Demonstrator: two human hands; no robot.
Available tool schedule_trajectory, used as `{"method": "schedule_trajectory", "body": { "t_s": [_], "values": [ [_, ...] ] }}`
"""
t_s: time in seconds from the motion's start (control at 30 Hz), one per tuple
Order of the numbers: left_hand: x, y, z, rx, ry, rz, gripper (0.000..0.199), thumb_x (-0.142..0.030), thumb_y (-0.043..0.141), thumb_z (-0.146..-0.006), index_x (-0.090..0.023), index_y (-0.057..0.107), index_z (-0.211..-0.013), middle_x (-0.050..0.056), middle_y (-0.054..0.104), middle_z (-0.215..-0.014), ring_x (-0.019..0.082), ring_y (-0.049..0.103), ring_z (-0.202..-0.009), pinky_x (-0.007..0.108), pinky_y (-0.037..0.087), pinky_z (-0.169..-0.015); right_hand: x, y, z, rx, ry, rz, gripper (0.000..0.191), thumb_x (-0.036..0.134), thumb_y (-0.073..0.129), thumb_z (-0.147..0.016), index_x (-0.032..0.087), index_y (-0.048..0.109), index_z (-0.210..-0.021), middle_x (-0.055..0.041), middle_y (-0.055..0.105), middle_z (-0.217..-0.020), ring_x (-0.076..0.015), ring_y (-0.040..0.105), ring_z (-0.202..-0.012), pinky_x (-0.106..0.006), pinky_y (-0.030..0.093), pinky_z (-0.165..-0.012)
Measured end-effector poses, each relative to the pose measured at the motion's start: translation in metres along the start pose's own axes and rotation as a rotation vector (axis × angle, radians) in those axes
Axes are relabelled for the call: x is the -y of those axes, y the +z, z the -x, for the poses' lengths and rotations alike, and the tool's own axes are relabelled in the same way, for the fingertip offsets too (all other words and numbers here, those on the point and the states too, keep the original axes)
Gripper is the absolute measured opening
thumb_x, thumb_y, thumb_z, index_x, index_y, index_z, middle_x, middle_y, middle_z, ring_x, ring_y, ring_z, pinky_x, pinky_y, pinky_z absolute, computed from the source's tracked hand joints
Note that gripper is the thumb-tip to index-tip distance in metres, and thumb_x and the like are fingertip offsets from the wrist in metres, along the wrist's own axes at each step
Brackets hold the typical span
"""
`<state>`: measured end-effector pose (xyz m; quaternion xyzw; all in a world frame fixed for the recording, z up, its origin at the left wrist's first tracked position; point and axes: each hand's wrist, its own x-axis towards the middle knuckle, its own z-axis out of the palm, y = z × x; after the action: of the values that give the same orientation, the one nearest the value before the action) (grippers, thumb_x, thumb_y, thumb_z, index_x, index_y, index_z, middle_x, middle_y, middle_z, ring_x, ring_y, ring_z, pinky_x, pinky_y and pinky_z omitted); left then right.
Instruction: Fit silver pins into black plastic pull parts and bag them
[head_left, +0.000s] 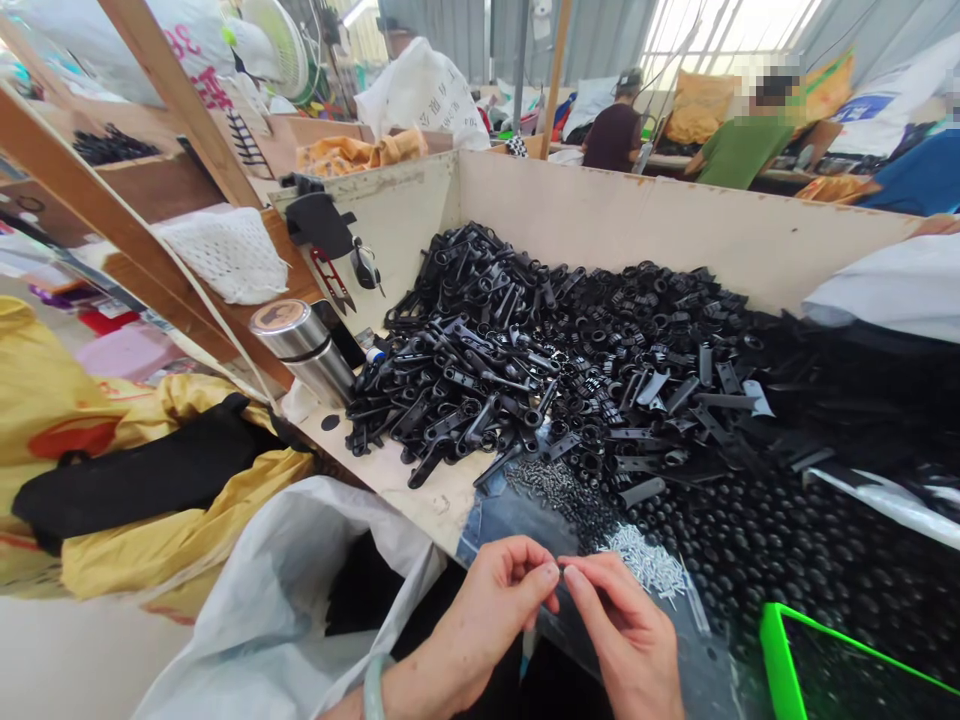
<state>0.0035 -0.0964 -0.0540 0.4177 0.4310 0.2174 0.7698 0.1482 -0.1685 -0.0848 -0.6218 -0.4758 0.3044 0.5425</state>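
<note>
My left hand (495,615) and my right hand (626,625) meet at the front edge of the table, fingertips almost touching. Both are closed in a pinch. A tiny dark piece (562,568) shows at the right fingertips; its kind is too small to make out. What the left fingers hold, if anything, is hidden. Just beyond the right hand lies a heap of silver screws (646,562). Behind the hands is a pile of small dark metallic parts (559,490). Both heaps rest on a blue denim cloth (517,515).
Black plastic handle-like parts (465,380), black rings (645,300) and round black knobs (825,560) pile up inside the walled table. A green-rimmed tray (780,665) stands front right. A steel flask (304,345) and red snips (330,278) are left. A white sack (247,610) hangs open front left.
</note>
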Motion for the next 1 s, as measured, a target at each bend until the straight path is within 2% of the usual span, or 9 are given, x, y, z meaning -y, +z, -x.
{"method": "schedule_trajectory", "body": {
  "t_s": [0.1, 0.33, 0.53, 0.67, 0.8, 0.9, 1.0],
  "values": [
    [-0.002, 0.0, 0.004, 0.006, -0.051, 0.103, 0.033, -0.044, 0.076, -0.082, -0.013, 0.064, -0.082, 0.002, 0.063, -0.071, 0.007, 0.039, -0.055, 0.023, 0.024, -0.054, 0.004, -0.003, 0.0, 0.019, -0.104, 0.096, 0.015, 0.026, 0.068, -0.094, 0.026, 0.079, -0.104, -0.0032, 0.073, -0.088, -0.0157, 0.07, -0.079, -0.022, 0.058, -0.073],
    [0.001, 0.004, 0.003, -0.062, -0.021, 0.205, 0.031, -0.04, 0.08, -0.078, -0.012, 0.066, -0.074, 0.001, 0.062, -0.064, 0.005, 0.035, -0.051, 0.024, 0.019, -0.053, 0.014, -0.008, -0.004, 0.07, -0.322, 0.253, 0.022, 0.02, 0.064, -0.094, 0.028, 0.076, -0.112, -0.003, 0.073, -0.093, -0.015, 0.072, -0.082, -0.021, 0.059, -0.075],
    [0.011, 0.006, 0.002, -0.093, -0.037, 0.382, 0.029, -0.037, 0.083, -0.076, -0.013, 0.067, -0.08, -0.002, 0.06, -0.064, 0.006, 0.039, -0.053, 0.023, 0.025, -0.056, 0.013, -0.008, -0.003, 0.012, -0.295, 0.287, 0.016, 0.021, 0.066, -0.094, 0.027, 0.071, -0.108, -0.001, 0.073, -0.093, -0.0138, 0.071, -0.081, -0.02, 0.059, -0.074],
    [0.012, 0.006, 0.003, -0.121, -0.064, 0.412, 0.03, -0.036, 0.085, -0.072, -0.013, 0.067, -0.082, -0.003, 0.06, -0.065, 0.006, 0.039, -0.054, 0.022, 0.027, -0.057, 0.012, -0.008, -0.005, 0.02, -0.347, 0.284, 0.016, 0.021, 0.066, -0.094, 0.026, 0.071, -0.108, -0.0015, 0.072, -0.092, -0.0144, 0.071, -0.08, -0.022, 0.059, -0.073],
    [0.015, 0.009, 0.005, -0.141, -0.077, 0.412, 0.033, -0.038, 0.086, -0.07, -0.014, 0.066, -0.083, -0.003, 0.059, -0.066, 0.007, 0.04, -0.056, 0.023, 0.029, -0.058, 0.013, -0.006, -0.006, 0.051, -0.338, 0.304, 0.012, 0.021, 0.065, -0.094, 0.025, 0.069, -0.105, -0.0015, 0.07, -0.087, -0.0139, 0.069, -0.075, -0.022, 0.058, -0.069],
    [0.019, 0.01, 0.008, -0.142, -0.08, 0.358, 0.035, -0.043, 0.083, -0.074, -0.015, 0.068, -0.087, -0.003, 0.059, -0.068, 0.008, 0.041, -0.056, 0.023, 0.029, -0.057, 0.012, -0.006, -0.006, 0.047, -0.342, 0.313, 0.009, 0.021, 0.064, -0.094, 0.024, 0.066, -0.102, -0.0018, 0.068, -0.085, -0.0137, 0.068, -0.072, -0.022, 0.057, -0.067],
    [0.012, 0.002, 0.006, -0.151, 0.019, 0.046, 0.032, -0.047, 0.07, -0.087, -0.015, 0.071, -0.086, 0.0, 0.061, -0.067, 0.01, 0.043, -0.055, 0.025, 0.031, -0.056, 0.01, -0.01, -0.008, 0.035, -0.354, 0.333, 0.008, 0.023, 0.063, -0.095, 0.024, 0.064, -0.102, -0.0019, 0.067, -0.083, -0.0135, 0.067, -0.069, -0.022, 0.057, -0.063]
  ]
}}
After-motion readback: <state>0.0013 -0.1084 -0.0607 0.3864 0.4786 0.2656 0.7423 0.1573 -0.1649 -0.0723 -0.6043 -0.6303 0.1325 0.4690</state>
